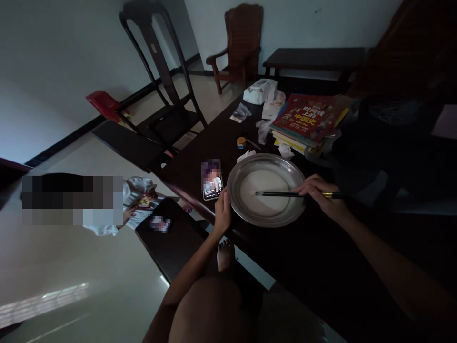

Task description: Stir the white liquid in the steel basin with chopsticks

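Observation:
A wide metal basin [243,216] with whitish liquid [273,178] in it stands on the dark table. My left hand [223,209] holds the basin by its near left rim, fingers closed against the edge. In my right hand [321,193] is a dark-handled paintbrush [282,194], pinched between thumb and fingers above the basin's right side. The brush lies almost level, its tip at the middle of the liquid. Just left of the basin, a lit phone [212,183] lies close to the table edge.
Behind the basin are a small gold-lidded jar [242,142], crumpled tissue [246,156], a stack of books [309,116] and a tissue pack [260,90]. At left, another person [139,195] holds a small colourful packet beside a dark bench [160,247]. A tall chair [162,71] stands beyond.

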Demonstrator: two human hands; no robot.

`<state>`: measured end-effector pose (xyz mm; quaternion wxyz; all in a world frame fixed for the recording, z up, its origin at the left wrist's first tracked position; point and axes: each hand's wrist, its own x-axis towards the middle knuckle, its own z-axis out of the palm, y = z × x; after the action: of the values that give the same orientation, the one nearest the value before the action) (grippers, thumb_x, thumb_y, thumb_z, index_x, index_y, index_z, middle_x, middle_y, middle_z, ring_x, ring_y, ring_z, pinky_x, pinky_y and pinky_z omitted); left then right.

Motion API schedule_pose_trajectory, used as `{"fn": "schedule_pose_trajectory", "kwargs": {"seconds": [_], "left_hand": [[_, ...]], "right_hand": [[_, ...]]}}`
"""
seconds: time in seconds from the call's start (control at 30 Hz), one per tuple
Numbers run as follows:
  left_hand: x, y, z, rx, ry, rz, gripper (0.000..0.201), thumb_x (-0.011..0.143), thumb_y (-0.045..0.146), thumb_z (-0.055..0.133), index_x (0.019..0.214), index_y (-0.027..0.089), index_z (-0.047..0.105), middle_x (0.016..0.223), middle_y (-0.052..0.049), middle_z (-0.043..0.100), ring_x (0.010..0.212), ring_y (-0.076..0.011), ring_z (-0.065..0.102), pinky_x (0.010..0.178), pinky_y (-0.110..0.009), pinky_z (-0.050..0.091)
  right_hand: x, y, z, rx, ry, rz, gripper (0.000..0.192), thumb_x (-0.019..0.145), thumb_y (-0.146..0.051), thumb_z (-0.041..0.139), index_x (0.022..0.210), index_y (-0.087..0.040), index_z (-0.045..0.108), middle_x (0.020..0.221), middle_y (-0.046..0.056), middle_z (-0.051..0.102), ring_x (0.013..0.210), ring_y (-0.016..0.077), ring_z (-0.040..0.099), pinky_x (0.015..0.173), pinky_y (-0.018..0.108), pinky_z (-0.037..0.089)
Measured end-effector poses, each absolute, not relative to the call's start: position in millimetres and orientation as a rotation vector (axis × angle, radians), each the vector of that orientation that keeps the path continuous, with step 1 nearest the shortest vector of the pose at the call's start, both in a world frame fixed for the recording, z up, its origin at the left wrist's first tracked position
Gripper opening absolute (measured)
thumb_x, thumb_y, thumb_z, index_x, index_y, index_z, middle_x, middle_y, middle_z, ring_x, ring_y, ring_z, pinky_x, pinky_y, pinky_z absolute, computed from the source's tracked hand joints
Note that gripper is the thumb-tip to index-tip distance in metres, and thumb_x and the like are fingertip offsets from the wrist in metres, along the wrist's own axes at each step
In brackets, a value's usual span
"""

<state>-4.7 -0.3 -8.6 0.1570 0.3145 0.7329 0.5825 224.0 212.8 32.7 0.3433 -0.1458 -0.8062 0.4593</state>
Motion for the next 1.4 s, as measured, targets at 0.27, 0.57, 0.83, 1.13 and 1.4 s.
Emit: {"fn": "schedule_pose_trajectory", "kwargs": {"seconds": [0.27,0.57,0.83,1.13,1.4], "left_hand": [[-4,0,-10,0.913,2.107,1.662,0.061,0.097,0.06,0.033,0.126,0.014,0.062,0.127,-0.013,0.066,0.12,-0.0252,0.06,0.105,-0.039,0.043],[-1,2,-11,0.89,2.137,1.686,0.062,0.097,0.06,0.031,0.124,0.014,0.062,0.123,-0.013,0.068,0.117,-0.0251,0.062,0.104,-0.039,0.044],[2,2,-10,0.925,2.132,1.692,0.064,0.096,0.063,0.029,0.12,0.015,0.064,0.125,-0.012,0.067,0.119,-0.0248,0.06,0.105,-0.038,0.044],[3,4,-13,0.907,2.154,1.713,0.067,0.094,0.068,0.029,0.117,0.016,0.065,0.12,-0.011,0.069,0.116,-0.0235,0.061,0.105,-0.037,0.044],[6,3,-13,0.916,2.198,1.723,0.061,0.095,0.065,0.031,0.104,0.016,0.067,0.106,-0.01,0.071,0.103,-0.0222,0.064,0.097,-0.037,0.048]], "right_hand": [[224,211,33,-0.345,-2.086,1.208,0.03,0.097,-0.034,0.053,0.074,-0.028,0.072,0.079,0.001,0.074,0.082,0.0212,0.062,0.077,0.038,0.049],[224,210,34,-0.395,-2.018,1.189,0.035,0.096,-0.04,0.052,0.069,-0.029,0.071,0.073,0.002,0.072,0.079,0.0221,0.062,0.075,0.04,0.049],[224,209,33,-0.405,-1.948,1.138,0.038,0.096,-0.042,0.052,0.066,-0.029,0.069,0.071,0.002,0.072,0.077,0.0225,0.061,0.077,0.041,0.048],[226,202,34,-0.4,-1.997,1.033,0.04,0.095,-0.048,0.051,0.065,-0.028,0.069,0.068,0.003,0.071,0.079,0.0244,0.061,0.078,0.044,0.048],[229,198,34,-0.371,-2.063,1.069,0.039,0.094,-0.049,0.052,0.066,-0.029,0.07,0.07,0.003,0.072,0.082,0.025,0.061,0.079,0.044,0.048]]}}
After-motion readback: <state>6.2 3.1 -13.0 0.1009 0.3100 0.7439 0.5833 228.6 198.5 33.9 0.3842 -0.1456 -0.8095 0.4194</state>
